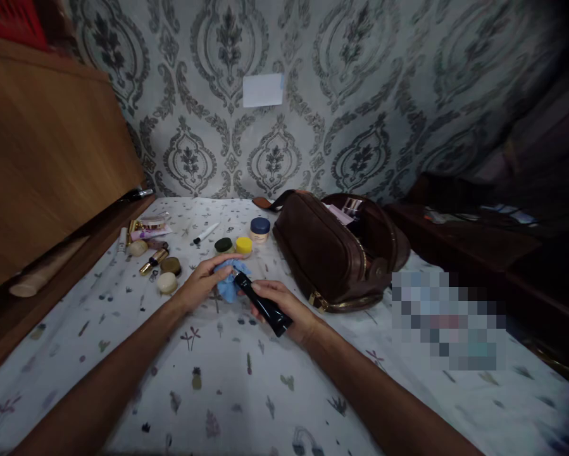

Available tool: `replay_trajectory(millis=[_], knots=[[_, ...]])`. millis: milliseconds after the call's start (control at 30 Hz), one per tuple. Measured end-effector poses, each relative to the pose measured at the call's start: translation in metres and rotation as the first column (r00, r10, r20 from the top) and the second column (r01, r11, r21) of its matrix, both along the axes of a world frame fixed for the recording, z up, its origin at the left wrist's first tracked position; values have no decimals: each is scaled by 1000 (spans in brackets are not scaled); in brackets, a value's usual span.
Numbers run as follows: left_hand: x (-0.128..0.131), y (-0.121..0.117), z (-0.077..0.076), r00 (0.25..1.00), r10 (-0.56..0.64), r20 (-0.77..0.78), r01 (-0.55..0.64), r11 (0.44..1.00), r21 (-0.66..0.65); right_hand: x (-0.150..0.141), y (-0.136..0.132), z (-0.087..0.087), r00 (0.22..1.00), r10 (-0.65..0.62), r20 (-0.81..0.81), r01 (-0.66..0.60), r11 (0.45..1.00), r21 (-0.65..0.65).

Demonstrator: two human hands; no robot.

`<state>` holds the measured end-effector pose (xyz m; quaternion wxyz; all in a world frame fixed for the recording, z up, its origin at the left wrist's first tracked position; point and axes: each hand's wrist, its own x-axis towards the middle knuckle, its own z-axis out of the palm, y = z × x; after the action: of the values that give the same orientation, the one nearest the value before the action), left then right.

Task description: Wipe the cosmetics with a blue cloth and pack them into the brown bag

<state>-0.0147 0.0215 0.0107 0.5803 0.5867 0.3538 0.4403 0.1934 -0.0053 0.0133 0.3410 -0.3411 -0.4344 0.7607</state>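
My right hand (284, 304) is closed around a black tube (261, 303), which points up and left. My left hand (207, 278) pinches a crumpled blue cloth (228, 286) against the tube's top end. Both hands hover just above a white bedsheet (227, 386) printed with small plants. An open brown leather toiletry bag (334, 253) lies just to the right of my hands, with items showing inside it.
Small jars with dark, yellow and blue lids (242, 240), a white pen-like stick (206, 233) and several gold and cream cosmetics (156, 256) lie at the back left. A wooden board (47, 158) lines the left side. Patterned wallpaper is behind; dark furniture (478, 240) stands at right.
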Motion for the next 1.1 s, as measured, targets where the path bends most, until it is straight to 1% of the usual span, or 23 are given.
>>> replay_trajectory(millis=[67, 200, 333, 500, 567, 633, 700, 800, 900, 967, 1100], knots=[[-2, 2, -1, 995, 4, -100, 1, 999, 50, 1, 0, -1, 1000, 16, 10, -16, 1000, -2], [-2, 4, -4, 982, 17, -191, 5, 993, 115, 1, -1, -1, 998, 48, 37, -49, 999, 5], [-1, 4, -3, 974, 7, -227, 19, 993, 113, 1, -1, 1, 992, 74, 99, -78, 996, 35], [-1, 3, -1, 960, 86, -268, -54, 991, 125, -2, -2, -1, 979, 43, 199, -69, 990, 126], [0, 2, 0, 958, 120, -261, -92, 989, 118, -4, -4, -1, 980, 21, 200, -51, 987, 150], [1, 2, 0, 961, 156, -231, -130, 984, 124, -5, -5, -1, 986, -1, 169, -24, 989, 144], [2, 1, 1, 963, 192, -190, -167, 976, 142, -5, -4, -1, 994, -17, 106, 5, 994, 112], [2, 2, 2, 959, 242, -147, -218, 962, 163, -3, 0, -4, 1000, -25, -8, 25, 999, 27], [2, 2, 4, 952, 272, -142, -247, 954, 170, 1, 5, -7, 999, -33, -31, 32, 999, -14], [3, 2, 4, 946, 284, -154, -258, 951, 170, 2, 7, -8, 999, -51, 2, 51, 999, 16], [3, 2, 2, 943, 294, -158, -272, 951, 146, 3, 8, -5, 986, -158, 46, 150, 978, 145]])
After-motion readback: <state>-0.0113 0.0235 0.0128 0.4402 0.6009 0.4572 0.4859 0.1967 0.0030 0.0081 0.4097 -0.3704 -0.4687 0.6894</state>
